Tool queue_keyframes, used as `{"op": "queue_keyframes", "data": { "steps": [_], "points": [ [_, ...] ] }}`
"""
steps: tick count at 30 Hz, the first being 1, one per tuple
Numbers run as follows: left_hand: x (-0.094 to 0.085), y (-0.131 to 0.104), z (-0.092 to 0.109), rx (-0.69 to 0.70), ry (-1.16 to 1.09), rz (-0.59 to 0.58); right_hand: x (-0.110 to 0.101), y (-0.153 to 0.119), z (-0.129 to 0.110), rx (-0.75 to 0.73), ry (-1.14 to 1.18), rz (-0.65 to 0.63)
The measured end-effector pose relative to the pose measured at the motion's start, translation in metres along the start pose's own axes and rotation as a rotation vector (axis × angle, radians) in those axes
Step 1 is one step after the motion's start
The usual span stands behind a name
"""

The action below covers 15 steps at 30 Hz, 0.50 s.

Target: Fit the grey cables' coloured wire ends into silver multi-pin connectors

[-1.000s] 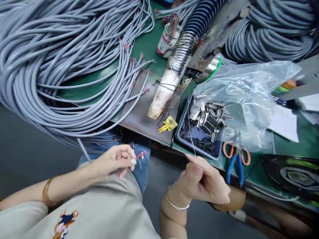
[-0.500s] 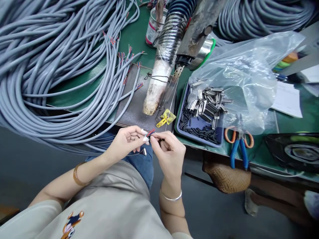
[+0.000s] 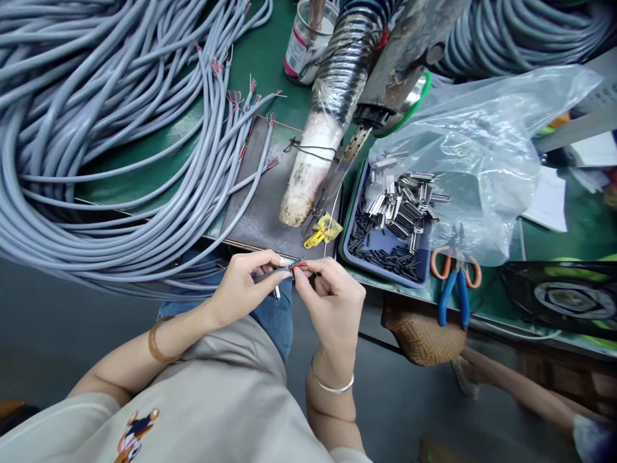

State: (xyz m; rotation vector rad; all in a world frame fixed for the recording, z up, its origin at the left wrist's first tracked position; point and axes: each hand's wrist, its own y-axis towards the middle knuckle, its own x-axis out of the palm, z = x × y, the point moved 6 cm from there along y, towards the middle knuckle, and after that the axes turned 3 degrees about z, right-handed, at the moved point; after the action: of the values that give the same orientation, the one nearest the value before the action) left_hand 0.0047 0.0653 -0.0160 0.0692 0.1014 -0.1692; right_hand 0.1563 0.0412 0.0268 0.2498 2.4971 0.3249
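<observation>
Between my hands, at the table's front edge, is a cable end with thin red, green and dark wires [image 3: 297, 263] fanned out. My left hand [image 3: 250, 276] is closed on the cable end, thumb and fingers pinched near the wires. My right hand [image 3: 332, 286] pinches the wire tips from the other side. Just below my left fingertips a small metal connector [image 3: 276, 292] shows, partly hidden. A yellow clip [image 3: 317, 238] lies on the dark board [image 3: 260, 218] just beyond my hands.
Grey cables [image 3: 159, 212] with stripped ends cover the left. A soldering iron [image 3: 344, 164] and a taped hose [image 3: 308, 167] point down over the board. To the right are a blue tray [image 3: 376, 273] of connectors, a plastic bag [image 3: 472, 161], blue pliers [image 3: 454, 289] and orange-handled scissors [image 3: 439, 262].
The wires have turned slightly between my fingertips, and my left fingers have closed nearer together. The connector below is more covered. My view has shifted a little.
</observation>
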Motion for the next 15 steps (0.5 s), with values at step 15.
{"op": "queue_keyframes", "data": {
  "steps": [15],
  "points": [
    [0.003, -0.005, 0.015, 0.162, 0.115, -0.008, 0.004, 0.002, 0.003, 0.062, 0.034, 0.027]
  ]
}}
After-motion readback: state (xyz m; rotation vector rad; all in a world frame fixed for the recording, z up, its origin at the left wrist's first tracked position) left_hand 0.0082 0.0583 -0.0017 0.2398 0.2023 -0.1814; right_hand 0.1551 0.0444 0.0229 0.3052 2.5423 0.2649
